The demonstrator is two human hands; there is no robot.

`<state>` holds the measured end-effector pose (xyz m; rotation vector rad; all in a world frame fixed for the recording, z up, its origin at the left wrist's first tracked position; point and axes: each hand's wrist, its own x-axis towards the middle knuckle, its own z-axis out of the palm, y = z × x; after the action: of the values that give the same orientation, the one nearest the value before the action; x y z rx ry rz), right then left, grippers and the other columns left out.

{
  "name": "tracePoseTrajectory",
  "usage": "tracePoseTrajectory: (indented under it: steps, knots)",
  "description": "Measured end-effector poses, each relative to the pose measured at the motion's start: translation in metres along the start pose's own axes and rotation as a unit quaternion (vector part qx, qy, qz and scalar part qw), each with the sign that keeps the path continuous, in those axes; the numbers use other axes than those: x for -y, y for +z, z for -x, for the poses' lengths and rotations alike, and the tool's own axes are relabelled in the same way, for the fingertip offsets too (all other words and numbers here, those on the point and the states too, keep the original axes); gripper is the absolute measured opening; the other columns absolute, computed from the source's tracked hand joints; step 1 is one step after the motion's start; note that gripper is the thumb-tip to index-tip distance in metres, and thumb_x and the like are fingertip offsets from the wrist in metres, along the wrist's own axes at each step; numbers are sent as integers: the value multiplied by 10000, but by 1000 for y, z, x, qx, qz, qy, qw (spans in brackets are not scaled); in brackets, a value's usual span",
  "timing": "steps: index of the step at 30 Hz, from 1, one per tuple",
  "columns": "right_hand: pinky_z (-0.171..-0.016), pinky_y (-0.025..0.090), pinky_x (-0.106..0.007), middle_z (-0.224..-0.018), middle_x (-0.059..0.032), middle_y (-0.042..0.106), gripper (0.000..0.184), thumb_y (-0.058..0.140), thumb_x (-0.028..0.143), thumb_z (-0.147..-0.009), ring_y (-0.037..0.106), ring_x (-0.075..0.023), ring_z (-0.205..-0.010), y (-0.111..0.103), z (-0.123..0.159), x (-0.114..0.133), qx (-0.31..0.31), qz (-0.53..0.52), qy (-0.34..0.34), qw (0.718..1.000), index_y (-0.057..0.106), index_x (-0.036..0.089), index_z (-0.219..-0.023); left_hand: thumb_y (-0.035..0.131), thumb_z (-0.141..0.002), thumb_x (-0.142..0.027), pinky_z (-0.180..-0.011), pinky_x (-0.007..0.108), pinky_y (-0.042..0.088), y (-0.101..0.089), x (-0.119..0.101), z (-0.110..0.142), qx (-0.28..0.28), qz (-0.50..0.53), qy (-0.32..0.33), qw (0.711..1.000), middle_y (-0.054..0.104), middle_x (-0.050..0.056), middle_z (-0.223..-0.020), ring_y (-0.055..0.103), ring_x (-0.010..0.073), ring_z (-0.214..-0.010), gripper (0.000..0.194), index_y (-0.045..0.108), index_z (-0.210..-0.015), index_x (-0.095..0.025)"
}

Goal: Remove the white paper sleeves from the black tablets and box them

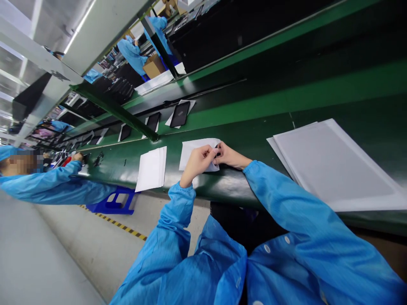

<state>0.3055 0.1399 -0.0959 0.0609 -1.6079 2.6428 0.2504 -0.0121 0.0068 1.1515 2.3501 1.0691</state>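
A thin white sleeve [192, 149] lies on the green bench in front of me, its right end lifted and curled. My left hand [201, 159] rests over it from the left, thumb and fingers pinched on that raised end. From the right, my right hand [229, 155] pinches the same end, and the two hands nearly touch. Something small and dark shows between my fingertips; I cannot make out what it is. To the left lies a stack of white sleeves [151, 168]. Larger translucent white sleeves [337, 165] are piled on the right.
Beyond the bench edge runs a green conveyor [222, 114] carrying a black tablet-like panel [179, 114] on a white sleeve, with several similar ones further left. A green post [117, 111] slants across. At left are a co-worker's sleeve [57, 184] and a blue stool [117, 202].
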Motion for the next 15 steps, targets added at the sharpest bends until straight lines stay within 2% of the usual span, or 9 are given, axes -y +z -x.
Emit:
tracePoseTrajectory:
  steps: [2,4,6,8,9,12,15]
  knots:
    - [-580,600,-269,-826,70,669,824,1055,439,-547,700,-155,-677,1,-1,2,-18,-14,8,1000,355,272,-949,496,-1036,-648,-668,291,437,0,7,4,-25,-15,29,999,582,17,-692,529,162,-676,527,574,-768,-201]
    - [-550,590,-259,-773,86,676,835,1046,456,-566,694,-151,-623,3,-1,5,-40,-31,12,999,316,277,-931,505,-1037,-649,-856,341,522,0,20,13,-47,-49,86,994,680,81,-925,633,223,-905,485,639,-955,-191]
    - [-537,585,-244,-720,99,664,799,1022,447,-625,687,-146,-597,5,-2,10,-71,-47,17,996,301,278,-925,612,-985,-658,-1079,426,497,0,38,25,-61,-106,128,984,670,157,-1243,620,297,-1205,538,621,-1241,-185]
    - [-517,576,-227,-673,105,644,721,974,422,-724,673,-139,-568,7,-2,15,-106,-62,30,992,297,278,-924,735,-922,-591,-1205,498,420,0,58,36,-76,-174,126,974,578,204,-1457,532,349,-1401,707,517,-1463,-190]
    - [-506,571,-219,-655,102,637,675,944,410,-777,668,-137,-555,9,-3,17,-121,-68,40,990,299,276,-923,753,-919,-508,-1235,519,390,0,67,41,-82,-204,115,969,545,213,-1516,498,360,-1454,733,482,-1522,-192]
    - [-476,564,-211,-627,72,636,521,825,436,-929,667,-141,-524,12,-4,22,-137,-72,71,985,332,268,-916,562,-928,-176,-1265,510,369,0,91,47,-92,-253,100,958,556,185,-1573,489,323,-1507,632,526,-1558,-197]
    - [-450,570,-237,-619,35,648,419,707,509,-1021,672,-163,-490,14,-4,25,-138,-57,82,985,385,262,-920,410,-804,-25,-1279,483,375,-2,103,48,-109,-267,99,952,648,116,-1526,552,262,-1480,751,657,-1484,-230]
